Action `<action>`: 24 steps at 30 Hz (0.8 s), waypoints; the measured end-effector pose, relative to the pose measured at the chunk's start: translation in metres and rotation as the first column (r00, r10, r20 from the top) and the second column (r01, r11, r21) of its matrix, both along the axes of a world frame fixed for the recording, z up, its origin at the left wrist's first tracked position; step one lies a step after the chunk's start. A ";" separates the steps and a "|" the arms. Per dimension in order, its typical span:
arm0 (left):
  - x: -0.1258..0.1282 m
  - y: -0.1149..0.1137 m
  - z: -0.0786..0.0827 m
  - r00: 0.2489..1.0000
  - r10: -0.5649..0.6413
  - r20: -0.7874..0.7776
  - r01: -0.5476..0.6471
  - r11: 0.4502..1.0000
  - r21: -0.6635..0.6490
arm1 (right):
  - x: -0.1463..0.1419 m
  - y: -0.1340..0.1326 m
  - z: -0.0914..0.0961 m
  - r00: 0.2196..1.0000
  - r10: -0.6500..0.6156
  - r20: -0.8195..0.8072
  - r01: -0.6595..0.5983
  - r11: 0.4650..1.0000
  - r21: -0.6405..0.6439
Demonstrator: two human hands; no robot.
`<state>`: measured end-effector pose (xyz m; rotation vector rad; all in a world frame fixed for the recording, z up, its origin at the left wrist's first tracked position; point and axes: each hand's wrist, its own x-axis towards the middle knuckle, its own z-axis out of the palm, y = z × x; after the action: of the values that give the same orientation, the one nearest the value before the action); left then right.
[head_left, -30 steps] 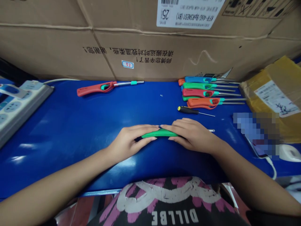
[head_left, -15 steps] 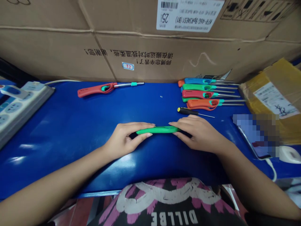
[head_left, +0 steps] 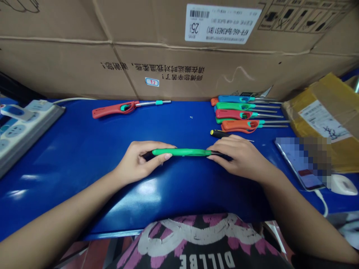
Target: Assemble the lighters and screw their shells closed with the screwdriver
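A black-handled screwdriver with a yellow end lies on the blue tabletop, partly covered in view by the person's right hand. Nearer the person than the screwdriver, and reaching off to its left, is a green lighter seen edge-on; whether it touches the surface cannot be told. The left hand, well left of the screwdriver, pinches the lighter's left end between thumb and fingers. The right hand, on the screwdriver's near side, pinches the other end with its thumb and fingertips. Just beyond the screwdriver sits a stack of lighters in orange, red, green and blue, metal stems pointing right. A lone red lighter lies far to the screwdriver's left and a little beyond it, with a power strip farther left again. Right of the screwdriver and closer to the person is a phone, partly pixelated; a yellow-taped parcel also stands to the right. Behind the screwdriver and the stack rises a large cardboard box.
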<state>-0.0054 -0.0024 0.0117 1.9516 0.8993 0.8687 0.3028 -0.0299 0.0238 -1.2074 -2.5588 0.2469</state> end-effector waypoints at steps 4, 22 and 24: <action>0.001 -0.001 -0.001 0.999 -0.022 0.042 0.024 0.999 -0.042 | -0.003 0.000 0.000 0.999 0.037 0.025 -0.037 0.999 0.026; 0.000 0.001 0.002 0.996 0.039 -0.086 -0.021 0.978 0.208 | 0.008 0.001 0.004 0.999 -0.038 0.030 0.036 0.997 0.074; -0.004 0.004 0.004 0.994 0.079 -0.072 -0.065 0.982 0.179 | 0.016 0.003 0.006 0.996 -0.071 0.051 0.066 0.994 0.090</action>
<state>-0.0095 0.0020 0.0155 2.1295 0.9723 0.9469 0.3193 -0.0272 0.0302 -1.2824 -2.5387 0.0859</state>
